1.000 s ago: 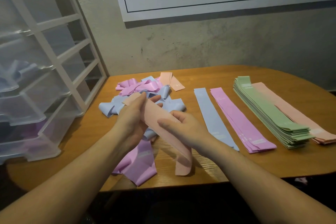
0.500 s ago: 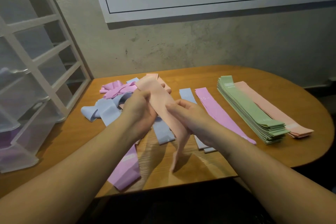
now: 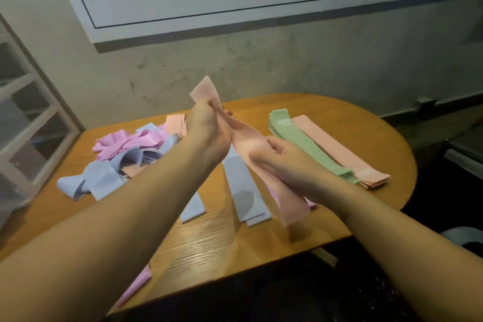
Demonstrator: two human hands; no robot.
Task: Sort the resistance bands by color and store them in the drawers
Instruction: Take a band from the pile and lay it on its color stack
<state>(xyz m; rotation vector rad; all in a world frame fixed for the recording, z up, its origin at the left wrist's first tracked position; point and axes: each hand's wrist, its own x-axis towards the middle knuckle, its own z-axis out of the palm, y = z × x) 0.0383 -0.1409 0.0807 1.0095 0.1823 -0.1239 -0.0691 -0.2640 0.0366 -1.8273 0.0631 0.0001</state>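
Holding a peach resistance band point(image 3: 251, 144) stretched between both hands above the desk point(image 3: 209, 243), the person is midway through the sorting stage. The left hand point(image 3: 207, 131) grips the band's upper end, its fingers point(image 3: 206, 106) curled round it so a short flap sticks up beyond them; the right hand point(image 3: 282, 162) holds the band lower down, fingers point(image 3: 274, 142) bent against its face, and the free tail hangs below that hand toward the desk edge. Judging by how things lie, sorting is partly done: to the right of the right hand a thick green stack point(image 3: 308, 144) lies flat, with a peach stack point(image 3: 347, 157) just beside it on its far side, and beneath the hands lie flat lavender-blue bands point(image 3: 243, 191), with a sliver of pink band showing just under the right wrist. Left of the left hand an unsorted heap point(image 3: 125, 154) of pink, lavender-blue and peach bands lies tangled, and one pink band point(image 3: 136, 285) hangs off the near desk edge. The drawer unit point(image 3: 28, 117) stands further left at the frame's edge; what it holds cannot be told here, so storing appears to be largely ahead. The held band looks thin, soft and limp, a matte pale peach strip that twists slightly between the two grips and matches the peach stack in colour.
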